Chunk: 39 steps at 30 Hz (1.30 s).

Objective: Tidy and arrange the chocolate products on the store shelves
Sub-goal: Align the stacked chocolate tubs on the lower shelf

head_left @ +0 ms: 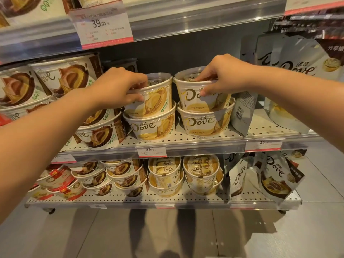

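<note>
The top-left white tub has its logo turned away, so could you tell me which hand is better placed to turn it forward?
Left, probably. The left hand already grips that tub at its rim, while the right hand holds the neighbouring tub.

You are facing a store shelving unit of pale perforated metal shelves (pixel 186 135) with clear plastic strips along their front edges. White paper price tags with red lower borders (pixel 104 27) sit in those strips, the largest reading 39.90. Behind the middle shelf you can see a dark grey back panel (pixel 186 51). Below the lowest shelf, the floor is laid with large glossy grey tiles (pixel 186 235) that mirror the shelving and carry dark shadows. The light is warm and yellowish, falling from above and leaving glare on the plastic strips.
</note>
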Motion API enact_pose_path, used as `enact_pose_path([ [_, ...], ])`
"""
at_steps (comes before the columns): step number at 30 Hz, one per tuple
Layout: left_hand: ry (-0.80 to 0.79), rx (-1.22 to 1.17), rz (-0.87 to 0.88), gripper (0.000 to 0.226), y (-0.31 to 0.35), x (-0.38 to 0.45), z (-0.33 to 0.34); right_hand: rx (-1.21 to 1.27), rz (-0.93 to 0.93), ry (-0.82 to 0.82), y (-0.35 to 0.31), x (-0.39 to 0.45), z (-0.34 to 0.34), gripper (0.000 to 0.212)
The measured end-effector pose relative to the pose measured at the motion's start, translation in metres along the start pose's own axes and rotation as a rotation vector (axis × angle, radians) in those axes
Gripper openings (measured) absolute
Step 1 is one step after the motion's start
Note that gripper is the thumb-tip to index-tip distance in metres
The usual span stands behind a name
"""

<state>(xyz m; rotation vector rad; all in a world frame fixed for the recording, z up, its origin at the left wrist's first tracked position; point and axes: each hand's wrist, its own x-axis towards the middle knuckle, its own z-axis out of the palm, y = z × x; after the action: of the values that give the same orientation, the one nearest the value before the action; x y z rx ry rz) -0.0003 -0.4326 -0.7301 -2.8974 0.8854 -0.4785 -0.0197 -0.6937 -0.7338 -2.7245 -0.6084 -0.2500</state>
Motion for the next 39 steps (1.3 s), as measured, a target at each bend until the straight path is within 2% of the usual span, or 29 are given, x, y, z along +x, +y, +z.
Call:
enact_pose_path([
  [6, 0.039, 0.070, 0.015, 0.018, 0.001, 0.001, 0.006, -0.102, 0.040, 0.139, -0.007, 0.005, 0.013, 0.040],
  [11, 0.075, 0.093, -0.002, 0.023, 0.004, 0.001, 0.009, -0.169, 0.040, 0.137, -0.012, 0.007, 0.014, 0.039],
  [15, 0.166, 0.096, -0.063, 0.031, 0.015, -0.009, 0.020, -0.274, 0.009, 0.141, -0.012, 0.001, 0.020, 0.034],
  [18, 0.164, 0.047, -0.123, 0.042, 0.022, -0.019, 0.027, -0.370, -0.029, 0.158, -0.007, -0.006, 0.029, 0.040],
  [21, 0.268, -0.020, -0.129, 0.050, 0.032, -0.032, 0.027, -0.273, -0.137, 0.362, -0.006, -0.021, 0.036, 0.054],
  [23, 0.391, -0.048, -0.079, 0.046, 0.041, -0.048, 0.030, -0.238, -0.294, 0.503, -0.011, -0.039, 0.045, 0.047],
  [24, 0.430, -0.036, -0.039, 0.040, 0.046, -0.058, 0.035, -0.232, -0.366, 0.518, -0.012, -0.050, 0.052, 0.041],
  [25, 0.439, -0.022, 0.005, 0.033, 0.051, -0.070, 0.044, -0.224, -0.421, 0.488, -0.012, -0.061, 0.062, 0.035],
  [27, 0.370, -0.036, 0.079, 0.024, 0.059, -0.092, 0.069, -0.199, -0.477, 0.321, -0.006, -0.084, 0.089, 0.026],
  [30, 0.150, -0.114, 0.132, 0.023, 0.066, -0.112, 0.119, -0.236, -0.471, 0.031, 0.017, -0.106, 0.135, 0.023],
  [32, 0.020, -0.159, 0.136, 0.021, 0.063, -0.115, 0.154, -0.293, -0.396, -0.121, 0.033, -0.109, 0.161, 0.022],
  [35, -0.092, -0.182, 0.082, 0.019, 0.060, -0.103, 0.199, -0.367, -0.283, -0.166, 0.053, -0.101, 0.190, 0.025],
  [39, -0.252, -0.196, -0.093, 0.039, 0.066, -0.070, 0.234, -0.552, -0.205, -0.213, 0.072, -0.089, 0.214, 0.035],
])
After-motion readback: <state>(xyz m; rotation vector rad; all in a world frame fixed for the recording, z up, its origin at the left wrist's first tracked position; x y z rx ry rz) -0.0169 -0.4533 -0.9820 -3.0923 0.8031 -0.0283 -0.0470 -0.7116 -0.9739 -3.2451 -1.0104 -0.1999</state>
